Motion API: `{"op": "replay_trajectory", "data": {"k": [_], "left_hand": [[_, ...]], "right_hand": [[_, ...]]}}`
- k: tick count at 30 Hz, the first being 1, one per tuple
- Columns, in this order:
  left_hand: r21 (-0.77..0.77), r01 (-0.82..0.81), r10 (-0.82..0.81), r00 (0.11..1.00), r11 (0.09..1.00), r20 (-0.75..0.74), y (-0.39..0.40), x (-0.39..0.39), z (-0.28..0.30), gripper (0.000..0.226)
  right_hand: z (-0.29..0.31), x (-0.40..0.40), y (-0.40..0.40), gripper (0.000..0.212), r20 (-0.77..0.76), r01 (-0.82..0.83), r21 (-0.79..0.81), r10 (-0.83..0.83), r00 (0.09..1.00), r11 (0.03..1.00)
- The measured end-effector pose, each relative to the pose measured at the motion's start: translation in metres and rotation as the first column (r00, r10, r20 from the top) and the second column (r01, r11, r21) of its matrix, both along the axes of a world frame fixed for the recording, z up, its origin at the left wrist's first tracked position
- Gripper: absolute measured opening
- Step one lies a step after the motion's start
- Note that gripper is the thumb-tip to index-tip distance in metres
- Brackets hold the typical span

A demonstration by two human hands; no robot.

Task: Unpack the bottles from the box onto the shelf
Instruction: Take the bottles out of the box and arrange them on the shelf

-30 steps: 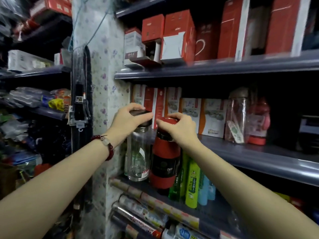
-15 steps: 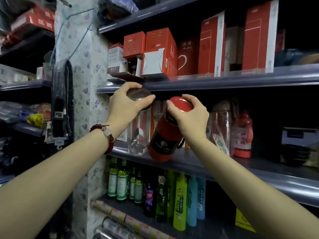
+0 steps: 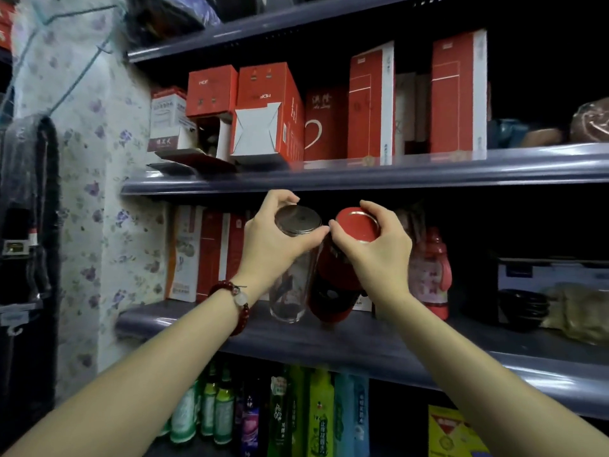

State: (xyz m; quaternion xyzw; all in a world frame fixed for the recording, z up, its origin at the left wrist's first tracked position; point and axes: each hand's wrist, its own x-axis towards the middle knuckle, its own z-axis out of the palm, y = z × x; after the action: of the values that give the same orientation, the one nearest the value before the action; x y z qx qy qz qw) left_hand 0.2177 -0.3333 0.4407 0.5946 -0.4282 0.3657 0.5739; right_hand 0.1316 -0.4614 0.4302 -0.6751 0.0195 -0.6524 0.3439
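Gripping the clear bottle (image 3: 290,285) by its lid, the left hand (image 3: 273,245) set it on the shelf (image 3: 362,341). The right hand (image 3: 379,255) held the red bottle (image 3: 333,291) just beside it, tilted

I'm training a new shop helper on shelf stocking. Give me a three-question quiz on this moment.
1. True or false: the left hand grips the clear bottle by its lid.
2. Which bottle leans? A) red bottle B) clear bottle
3. Fill in: the right hand holds the red bottle by its ____.

Key: 1 true; 2 A; 3 lid
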Motion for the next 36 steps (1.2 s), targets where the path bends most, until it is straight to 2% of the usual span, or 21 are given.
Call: {"op": "replay_trajectory", "data": {"k": [4, 9, 14, 16, 18, 20, 23, 25, 28, 32, 36], "left_hand": [[0.000, 0.104, -0.104, 0.993, 0.995, -0.061, -0.020, 0.016, 0.002, 0.054], [0.103, 0.222, -0.206, 0.967, 0.970, -0.148, -0.031, 0.043, 0.019, 0.051], [0.120, 0.332, -0.296, 0.923, 0.936, -0.246, -0.040, 0.065, 0.031, 0.055], [0.123, 0.359, -0.317, 0.910, 0.925, -0.267, -0.044, 0.072, 0.033, 0.066], [0.121, 0.383, -0.336, 0.895, 0.916, -0.292, -0.048, 0.079, 0.032, 0.065], [0.157, 0.384, -0.322, 0.892, 0.910, -0.318, -0.051, 0.088, 0.029, 0.056], [0.241, 0.382, -0.280, 0.887, 0.892, -0.368, -0.054, 0.100, 0.014, 0.075], [0.213, 0.420, -0.303, 0.851, 0.882, -0.428, -0.055, 0.107, -0.001, 0.080], [0.131, 0.475, -0.350, 0.782, 0.870, -0.516, -0.056, 0.112, -0.018, 0.073], [0.177, 0.466, -0.326, 0.799, 0.867, -0.505, -0.051, 0.105, -0.028, 0.073], [0.303, 0.416, -0.225, 0.832, 0.857, -0.508, -0.044, 0.102, -0.041, 0.088]], "right_hand": [[0.002, 0.007, -0.018, 0.052, -0.054, 0.014, -0.009, -0.015, 0.998, 1.000], [0.021, 0.015, -0.032, 0.042, -0.177, -0.027, -0.005, 0.025, 0.984, 1.000], [0.032, 0.029, -0.045, 0.069, -0.262, -0.041, 0.048, 0.052, 0.964, 0.998], [0.034, 0.036, -0.049, 0.065, -0.292, -0.039, 0.058, 0.054, 0.955, 0.998], [0.030, 0.043, -0.052, 0.055, -0.327, -0.063, 0.046, 0.075, 0.942, 0.997], [0.022, 0.051, -0.055, 0.050, -0.357, -0.087, 0.034, 0.093, 0.929, 0.996], [0.011, 0.061, -0.060, 0.058, -0.356, -0.067, 0.027, 0.072, 0.932, 0.997], [0.005, 0.064, -0.062, 0.067, -0.347, -0.083, 0.054, 0.097, 0.933, 0.995], [-0.006, 0.068, -0.061, 0.076, -0.329, -0.119, 0.088, 0.142, 0.934, 0.989], [-0.022, 0.071, -0.056, 0.088, -0.297, -0.127, 0.100, 0.151, 0.943, 0.987], [-0.035, 0.072, -0.055, 0.090, -0.291, -0.098, 0.100, 0.124, 0.949, 0.990]]}}
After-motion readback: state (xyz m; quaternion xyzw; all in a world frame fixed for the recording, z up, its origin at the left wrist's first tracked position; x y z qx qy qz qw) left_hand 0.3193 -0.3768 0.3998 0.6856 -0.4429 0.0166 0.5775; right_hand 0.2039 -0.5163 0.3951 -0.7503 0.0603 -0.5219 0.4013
